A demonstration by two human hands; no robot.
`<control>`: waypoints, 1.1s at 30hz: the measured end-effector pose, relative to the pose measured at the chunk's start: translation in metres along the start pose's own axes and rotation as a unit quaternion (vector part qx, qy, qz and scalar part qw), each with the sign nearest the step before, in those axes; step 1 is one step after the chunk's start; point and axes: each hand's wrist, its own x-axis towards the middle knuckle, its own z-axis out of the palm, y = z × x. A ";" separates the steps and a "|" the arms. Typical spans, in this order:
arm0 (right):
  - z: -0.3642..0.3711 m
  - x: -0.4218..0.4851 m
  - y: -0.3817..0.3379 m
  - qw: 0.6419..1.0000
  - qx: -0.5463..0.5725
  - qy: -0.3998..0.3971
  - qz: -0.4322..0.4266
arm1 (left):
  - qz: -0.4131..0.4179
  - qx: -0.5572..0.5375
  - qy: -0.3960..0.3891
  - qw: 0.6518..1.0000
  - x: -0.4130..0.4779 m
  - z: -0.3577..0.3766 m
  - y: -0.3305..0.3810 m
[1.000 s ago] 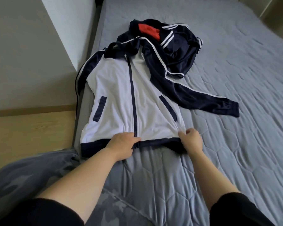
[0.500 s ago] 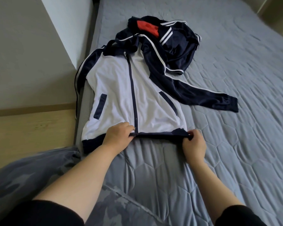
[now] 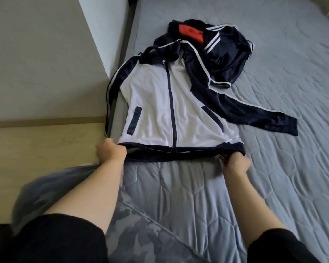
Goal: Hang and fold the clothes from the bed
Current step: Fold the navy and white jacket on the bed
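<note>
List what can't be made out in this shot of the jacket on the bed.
Head view, left hand: fingertips curled under the jacket hem.
Right hand: fingertips partly covered by the hem.
Wall-side sleeve: cuff drops past the bed edge, behind the left hand.
Navy garment behind: bunched, type unclear; its red patch is folded in.
Grey fabric, lower left: motion-blurred.

left hand (image 3: pixel 110 153): slid from mid-hem to left corner | jacket hem (image 3: pixel 198 149): stretched wide, seemingly lifted off bed
</note>
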 end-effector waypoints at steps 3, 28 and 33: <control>0.006 -0.005 0.008 0.998 -0.047 -0.024 0.039 | -0.063 -0.064 -0.126 0.988 -0.003 0.002 -0.005; -0.054 0.009 0.028 0.486 -0.616 -0.199 -0.587 | 0.559 0.444 -0.167 0.680 -0.061 0.032 0.006; -0.034 0.011 0.011 0.442 -0.731 -0.299 -0.425 | 0.463 0.320 -0.272 0.780 -0.051 0.031 0.007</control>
